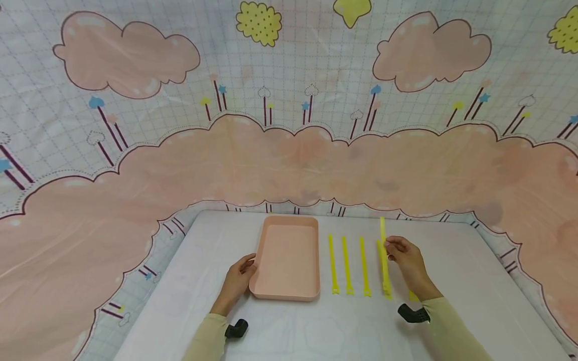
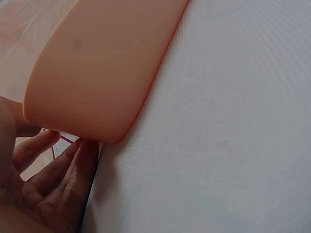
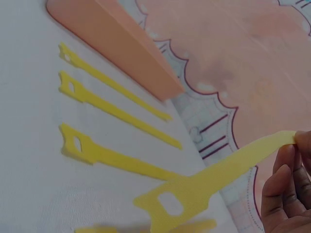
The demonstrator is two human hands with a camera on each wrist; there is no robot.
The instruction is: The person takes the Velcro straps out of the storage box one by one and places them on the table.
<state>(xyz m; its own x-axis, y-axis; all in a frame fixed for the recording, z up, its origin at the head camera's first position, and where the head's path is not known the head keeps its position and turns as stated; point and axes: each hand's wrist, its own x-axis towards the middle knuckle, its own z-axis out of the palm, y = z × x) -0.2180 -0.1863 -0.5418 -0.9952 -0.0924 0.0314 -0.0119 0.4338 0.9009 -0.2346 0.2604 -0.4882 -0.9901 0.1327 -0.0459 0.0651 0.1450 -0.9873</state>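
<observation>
A pink tray [image 1: 290, 260] lies flat on the table. My left hand [image 1: 238, 278] holds its left edge, the thumb by the rim and the other fingers low against the side wall; part of this contact is hidden. My right hand [image 1: 408, 260] pinches the far end of a yellow hook-and-loop cable tie [image 3: 187, 191] between thumb and finger, its slotted head hanging toward the near side. Beneath the held cable tie lies another on the table, mostly covered. To its left, more yellow cable ties [image 1: 346, 265] lie in a row.
Partly hidden under my right wrist is one more yellow cable tie [image 1: 413, 295]. The white table [image 1: 289, 331] ends at a back edge just beyond the tray. A patterned pink and white cloth [image 1: 289, 165] hangs behind and around it.
</observation>
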